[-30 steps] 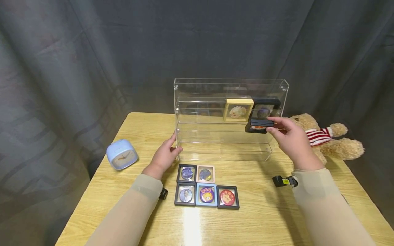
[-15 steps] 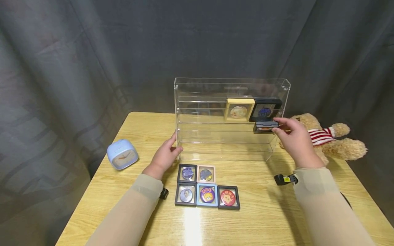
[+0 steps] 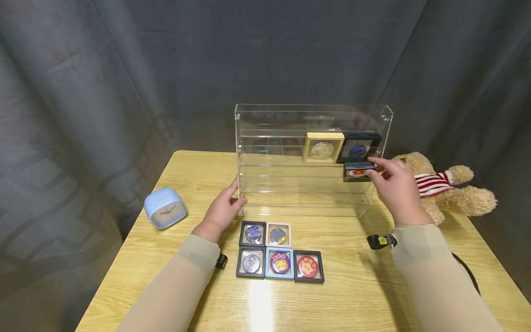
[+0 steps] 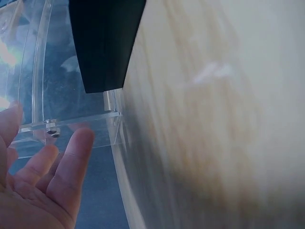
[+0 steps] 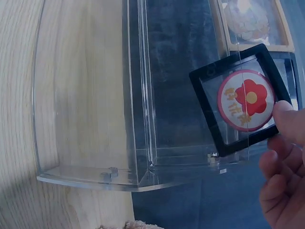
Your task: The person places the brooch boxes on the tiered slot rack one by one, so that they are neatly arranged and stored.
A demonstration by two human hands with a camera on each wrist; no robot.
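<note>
Plainly square black frame (image 5: 209, 114), round red-flowered badge (image 5: 245, 101)

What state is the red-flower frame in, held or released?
Held: the right wrist view shows the right hand pinching the red-flower frame by its edge.

Curtain (image 3: 265, 60) behind, bench (image 3: 332, 299) before it. Rack (image 3: 286, 166) at bench's far middle; clock (image 3: 166, 210) well left, bear (image 3: 439, 189) just right. In rack, right half, side by side: left stored frame (image 3: 323, 148), right stored frame (image 3: 358, 147). Held frame (image 3: 353, 173) in right grip (image 3: 398, 191), just nearer and lower than the latter; shelf contact unclear. Left grip (image 3: 221, 213) at rack's left end. On bench, near side of rack: far pair of frames (image 3: 253, 234), then near row of three frames (image 3: 280, 263), its third extending right.
</note>
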